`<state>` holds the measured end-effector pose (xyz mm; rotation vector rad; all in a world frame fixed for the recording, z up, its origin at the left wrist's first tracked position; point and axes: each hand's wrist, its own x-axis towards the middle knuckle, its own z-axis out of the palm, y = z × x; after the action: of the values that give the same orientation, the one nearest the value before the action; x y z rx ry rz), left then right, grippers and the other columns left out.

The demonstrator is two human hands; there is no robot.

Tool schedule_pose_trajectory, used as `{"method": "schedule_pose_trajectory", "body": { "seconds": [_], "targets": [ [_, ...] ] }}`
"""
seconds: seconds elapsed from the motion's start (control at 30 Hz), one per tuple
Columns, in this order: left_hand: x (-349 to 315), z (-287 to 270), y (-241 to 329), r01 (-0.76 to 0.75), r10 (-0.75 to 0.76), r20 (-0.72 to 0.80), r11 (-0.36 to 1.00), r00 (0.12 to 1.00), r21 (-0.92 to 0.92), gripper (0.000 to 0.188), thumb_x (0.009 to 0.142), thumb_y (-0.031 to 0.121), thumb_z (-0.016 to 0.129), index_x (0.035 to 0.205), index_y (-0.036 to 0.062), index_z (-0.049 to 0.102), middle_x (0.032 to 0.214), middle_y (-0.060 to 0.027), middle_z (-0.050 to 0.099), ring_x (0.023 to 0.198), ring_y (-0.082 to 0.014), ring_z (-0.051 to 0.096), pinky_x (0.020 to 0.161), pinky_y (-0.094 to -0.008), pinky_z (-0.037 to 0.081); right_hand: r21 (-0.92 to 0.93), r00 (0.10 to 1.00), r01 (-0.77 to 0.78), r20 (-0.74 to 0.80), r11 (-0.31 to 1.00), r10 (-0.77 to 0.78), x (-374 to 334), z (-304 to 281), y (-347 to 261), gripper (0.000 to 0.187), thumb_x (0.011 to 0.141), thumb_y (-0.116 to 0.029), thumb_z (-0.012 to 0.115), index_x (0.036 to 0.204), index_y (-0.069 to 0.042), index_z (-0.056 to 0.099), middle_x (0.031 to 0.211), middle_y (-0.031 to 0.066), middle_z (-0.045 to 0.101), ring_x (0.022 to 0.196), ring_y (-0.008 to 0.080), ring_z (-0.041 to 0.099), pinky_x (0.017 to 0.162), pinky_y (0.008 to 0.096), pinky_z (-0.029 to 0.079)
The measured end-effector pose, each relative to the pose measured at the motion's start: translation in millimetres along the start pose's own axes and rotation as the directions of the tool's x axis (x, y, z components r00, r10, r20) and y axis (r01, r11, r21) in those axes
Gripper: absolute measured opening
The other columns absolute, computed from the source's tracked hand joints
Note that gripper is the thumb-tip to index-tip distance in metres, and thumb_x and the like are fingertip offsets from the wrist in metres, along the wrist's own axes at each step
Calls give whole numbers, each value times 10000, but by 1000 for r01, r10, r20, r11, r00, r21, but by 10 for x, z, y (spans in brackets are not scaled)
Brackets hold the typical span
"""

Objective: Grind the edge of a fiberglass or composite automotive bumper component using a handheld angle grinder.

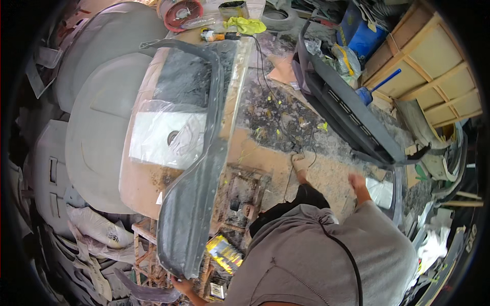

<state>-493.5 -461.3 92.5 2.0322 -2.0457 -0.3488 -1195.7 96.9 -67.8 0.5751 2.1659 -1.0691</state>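
A long, dark grey curved car body panel (186, 224), with small holes along its edges, lies over a worktable (133, 184) on the left. My left hand (182, 285) is at its near end, fingers curled on the corner of the panel. My right hand (356, 180) hangs at my right side, away from the table. Its fingers look curled in, and nothing shows in them. A clear plastic sheet over white paper (168, 137) lies beside the panel, with a dark ring (173, 137) on it.
An orange power tool (219, 35) with a cord lies at the table's far end, near a yellow-green cloth (245, 24) and a red fan (181, 13). A dark bumper (352, 112) stands on the right floor. Large grey panels (99, 132) lean left. A yellow packet (224, 253) lies near me.
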Motion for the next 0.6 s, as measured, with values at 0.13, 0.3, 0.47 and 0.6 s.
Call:
{"method": "schedule_pose_trajectory", "body": {
  "seconds": [0.13, 0.3, 0.47, 0.6],
  "targets": [
    [-167, 289, 1167, 282, -249, -382, 959, 890, 31, 617, 861, 291, 676, 1334, -38, 456, 1299, -250, 517, 1179, -383, 523, 1015, -471, 400, 180, 968, -199, -116, 963, 221, 355, -381, 381, 200, 868, -266, 629, 731, -123, 602, 627, -10, 567, 509, 115, 509, 434, 274, 372],
    [-61, 1254, 3290, 492, -457, 286, 438, 843, -752, 933, 919, 696, 330, 1516, 21, 87, 1580, -194, 92, 1464, -327, 88, 1153, -475, 205, 383, 967, -248, 52, 890, 248, 672, -548, -6, 314, 883, -327, 674, 697, -91, 583, 645, 25, 581, 531, 130, 529, 474, 275, 418],
    [255, 1588, 4521, 314, -456, 214, 157, 864, -936, 841, 956, 650, 253, 1476, -10, 248, 1506, -203, 313, 1370, -374, 335, 1144, -476, 250, -56, 954, 219, 224, 974, -201, 1083, -1029, -569, 218, 884, -244, 668, 762, -71, 619, 687, 16, 608, 626, 92, 535, 579, 248, 425],
    [46, 1920, 4690, 476, -599, -275, 782, 752, -402, 735, 958, 594, 341, 1332, -29, 458, 1350, -269, 468, 1228, -454, 452, 1028, -524, 363, 213, 945, 324, -33, 922, -324, 1222, -1390, -687, 270, 896, -276, 646, 764, -41, 621, 691, 23, 605, 638, 97, 517, 572, 267, 397]
  ]
}}
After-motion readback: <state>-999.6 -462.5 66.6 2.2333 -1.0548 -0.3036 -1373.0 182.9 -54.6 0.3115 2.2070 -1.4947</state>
